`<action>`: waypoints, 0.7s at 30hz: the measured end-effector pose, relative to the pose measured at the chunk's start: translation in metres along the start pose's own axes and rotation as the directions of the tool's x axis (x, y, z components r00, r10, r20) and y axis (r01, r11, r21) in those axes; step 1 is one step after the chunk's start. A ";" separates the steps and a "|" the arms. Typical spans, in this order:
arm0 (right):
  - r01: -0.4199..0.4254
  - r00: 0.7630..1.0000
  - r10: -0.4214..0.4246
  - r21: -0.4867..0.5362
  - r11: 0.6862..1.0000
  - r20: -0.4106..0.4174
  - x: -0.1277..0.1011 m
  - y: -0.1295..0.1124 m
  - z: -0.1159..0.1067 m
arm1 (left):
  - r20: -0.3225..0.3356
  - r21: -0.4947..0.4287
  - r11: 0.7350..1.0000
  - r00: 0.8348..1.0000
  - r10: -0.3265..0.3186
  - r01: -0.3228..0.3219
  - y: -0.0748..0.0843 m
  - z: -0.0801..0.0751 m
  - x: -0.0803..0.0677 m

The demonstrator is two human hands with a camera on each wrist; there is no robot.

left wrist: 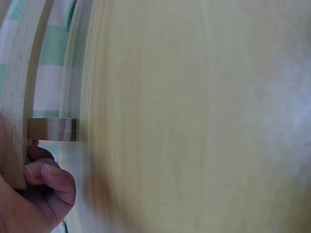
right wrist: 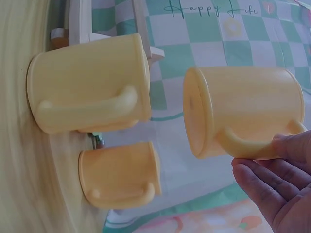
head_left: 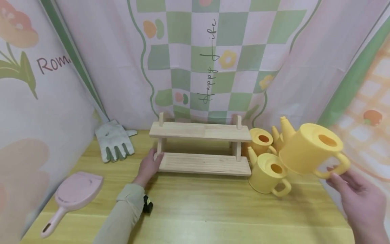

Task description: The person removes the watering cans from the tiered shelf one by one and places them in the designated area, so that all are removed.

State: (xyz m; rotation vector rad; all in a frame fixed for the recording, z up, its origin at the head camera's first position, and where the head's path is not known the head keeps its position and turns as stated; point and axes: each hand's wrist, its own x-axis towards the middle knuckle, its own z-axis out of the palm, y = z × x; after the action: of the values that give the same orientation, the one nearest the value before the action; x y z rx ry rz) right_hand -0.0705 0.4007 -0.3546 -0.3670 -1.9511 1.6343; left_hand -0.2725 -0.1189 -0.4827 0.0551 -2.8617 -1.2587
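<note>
My right hand (head_left: 358, 193) holds a yellow watering can (head_left: 300, 149) by its handle, up in the air at the right. In the right wrist view, the thumb and fingers pinch the handle of that can (right wrist: 252, 109). At the left, my left hand (head_left: 150, 167) grips the end of the lower board of a two-tier wooden shelf (head_left: 204, 164). Its fingers curl beneath the board in the left wrist view. A second yellow watering can (head_left: 265, 178) stands beside the shelf's right end, and another can (head_left: 256, 147) stands behind it. The held can partly hides one more spout (head_left: 275, 134).
A white-and-grey work glove (head_left: 114, 140) lies at the back left of the wooden table (head_left: 195, 210). Nearer the front lies a pink dustpan (head_left: 77, 191). Printed curtains (head_left: 201, 57) hang close behind the shelf and along both sides.
</note>
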 end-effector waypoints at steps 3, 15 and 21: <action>-0.007 1.000 0.007 0.000 1.000 0.009 -0.001 0.004 -0.008 | -0.002 0.005 1.000 1.000 0.000 0.000 0.000 0.000 0.001; 0.005 0.997 -0.021 0.196 0.980 0.075 -0.002 0.025 -0.032 | -0.006 0.001 1.000 1.000 0.007 -0.007 -0.001 0.000 0.001; -0.013 0.995 -0.010 0.224 0.974 0.098 -0.003 0.041 -0.042 | -0.004 0.001 1.000 1.000 0.005 -0.005 -0.001 0.000 0.001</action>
State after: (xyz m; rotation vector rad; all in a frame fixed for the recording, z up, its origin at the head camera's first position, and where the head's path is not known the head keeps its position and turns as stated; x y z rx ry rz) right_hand -0.0499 0.4423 -0.3907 -0.2021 -1.8094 1.8832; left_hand -0.2731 -0.1192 -0.4836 0.0501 -2.8574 -1.2552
